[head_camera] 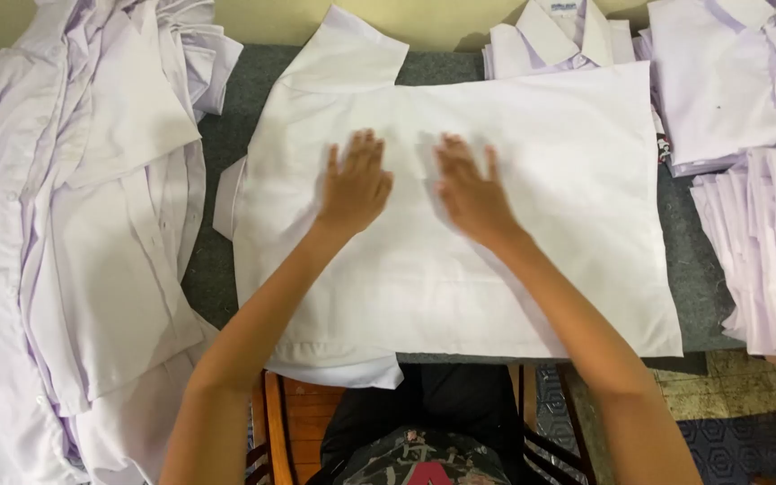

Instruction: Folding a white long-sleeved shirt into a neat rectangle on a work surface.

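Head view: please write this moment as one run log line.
left hand: flat on white cotton shirt | right hand: flat on shirt | grey table

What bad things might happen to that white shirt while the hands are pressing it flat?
The left hand and right hand press flat on the white shirt. Its near edge and lower sleeve hang over the table edge, so a strong push might drag it off. The loose heap of shirts lies close on the left and could get tangled with it. Pushing unevenly might press in new creases.
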